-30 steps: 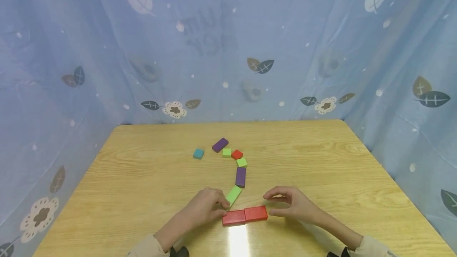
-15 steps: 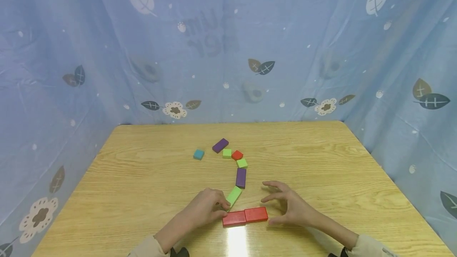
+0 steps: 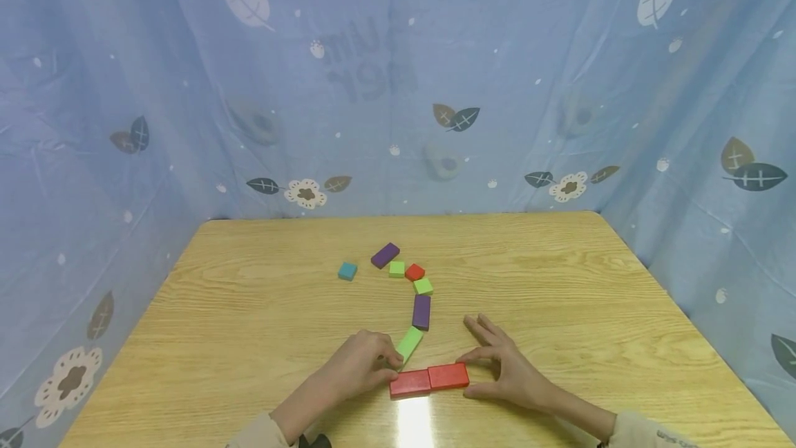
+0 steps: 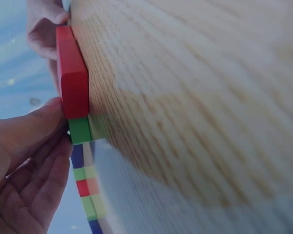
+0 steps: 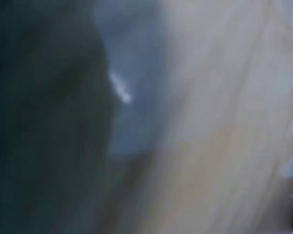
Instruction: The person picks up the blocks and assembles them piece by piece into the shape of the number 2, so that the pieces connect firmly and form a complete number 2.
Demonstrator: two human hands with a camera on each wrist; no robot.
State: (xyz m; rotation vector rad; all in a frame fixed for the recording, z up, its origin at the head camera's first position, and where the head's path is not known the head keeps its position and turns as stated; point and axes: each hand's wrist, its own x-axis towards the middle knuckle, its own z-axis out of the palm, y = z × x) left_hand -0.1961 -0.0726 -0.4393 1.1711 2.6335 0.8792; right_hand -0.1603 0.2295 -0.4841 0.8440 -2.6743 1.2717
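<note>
Two red blocks lie end to end near the front of the table: a left red block (image 3: 410,384) and a right red block (image 3: 448,376). My left hand (image 3: 363,363) rests at the left one; its thumb touches the red corner, while its other fingertips lie beside the long green block (image 3: 409,345), whose near end they partly hide. In the left wrist view those fingers (image 4: 56,165) look relaxed. My right hand (image 3: 513,373) is spread around the right red block's outer end, thumb near its front corner and index finger by its back corner. The right wrist view is heavily blurred.
Behind the green block a curved row runs back: a purple block (image 3: 421,312), a green cube (image 3: 423,286), a red cube (image 3: 414,272), another green cube (image 3: 396,269) and a purple block (image 3: 385,255). A blue cube (image 3: 347,271) sits left. A curtain (image 3: 398,88) surrounds the wooden table (image 3: 249,310).
My right hand has spread its fingers wider and its index fingertip has come down beside the right red block. The left hand and the blocks stay put.
</note>
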